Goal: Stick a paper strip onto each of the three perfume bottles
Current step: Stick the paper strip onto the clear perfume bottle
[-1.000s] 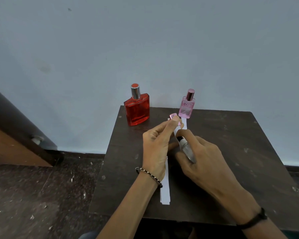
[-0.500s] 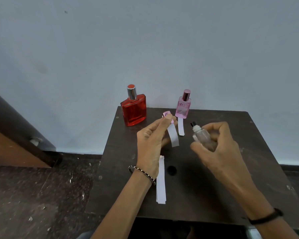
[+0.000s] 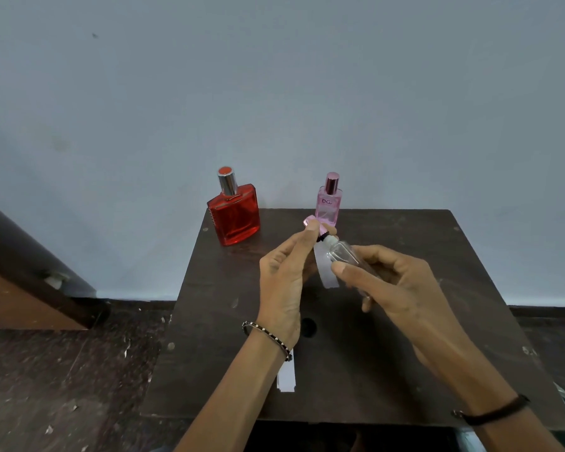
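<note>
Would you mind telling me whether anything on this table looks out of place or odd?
Only small things: the clear bottle in the right hand is uncapped, its pink cap pinched in the left hand with a paper strip. Nothing is spilled.
</note>
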Available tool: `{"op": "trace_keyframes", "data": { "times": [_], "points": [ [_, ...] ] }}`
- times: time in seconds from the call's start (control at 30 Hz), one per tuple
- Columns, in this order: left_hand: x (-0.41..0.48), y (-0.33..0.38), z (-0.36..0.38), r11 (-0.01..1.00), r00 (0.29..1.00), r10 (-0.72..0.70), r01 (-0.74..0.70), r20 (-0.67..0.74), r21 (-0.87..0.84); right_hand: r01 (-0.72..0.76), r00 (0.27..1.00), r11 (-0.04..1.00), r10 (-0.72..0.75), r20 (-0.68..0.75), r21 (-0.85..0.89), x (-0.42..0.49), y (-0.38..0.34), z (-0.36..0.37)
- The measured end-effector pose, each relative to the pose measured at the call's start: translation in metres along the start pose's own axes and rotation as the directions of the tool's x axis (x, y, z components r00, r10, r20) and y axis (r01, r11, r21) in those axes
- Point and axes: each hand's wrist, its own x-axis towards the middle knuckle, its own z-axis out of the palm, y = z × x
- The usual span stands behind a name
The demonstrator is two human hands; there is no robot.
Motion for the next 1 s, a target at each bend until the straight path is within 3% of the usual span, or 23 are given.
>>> {"op": "trace_keyframes", "data": {
  "times": [0.27,0.33,0.47,0.6,0.77,1.0],
  "points": [
    [-0.003,0.001,0.004,0.992,0.996,0.009,-0.020,0.094,0.121,-0.038,0.998,0.984,0.047,-0.046,0.175,-0.001,-0.001,-0.003],
    [-0.003,0.003,0.005,0.987,0.995,-0.014,-0.003,0.103,0.163,-0.096,0.995,0.962,0.102,-0.010,0.257,-0.001,0.001,-0.002],
    [-0.006,0.009,0.011,0.982,0.988,-0.084,0.060,0.131,0.178,-0.232,0.972,0.822,0.184,0.143,0.520,-0.001,0.002,-0.007],
    [-0.002,0.014,0.023,0.975,0.984,-0.113,0.084,0.138,0.204,-0.223,0.974,0.818,0.169,0.149,0.530,0.002,0.003,-0.018],
    [0.012,0.018,0.047,0.973,0.976,-0.199,0.186,0.087,0.133,-0.128,0.991,0.837,0.122,0.047,0.533,0.010,0.003,-0.037],
    [0.028,0.009,0.066,0.964,0.969,-0.204,0.174,0.137,0.201,-0.035,0.992,0.852,0.093,-0.087,0.522,0.018,0.010,-0.063]
  ]
}}
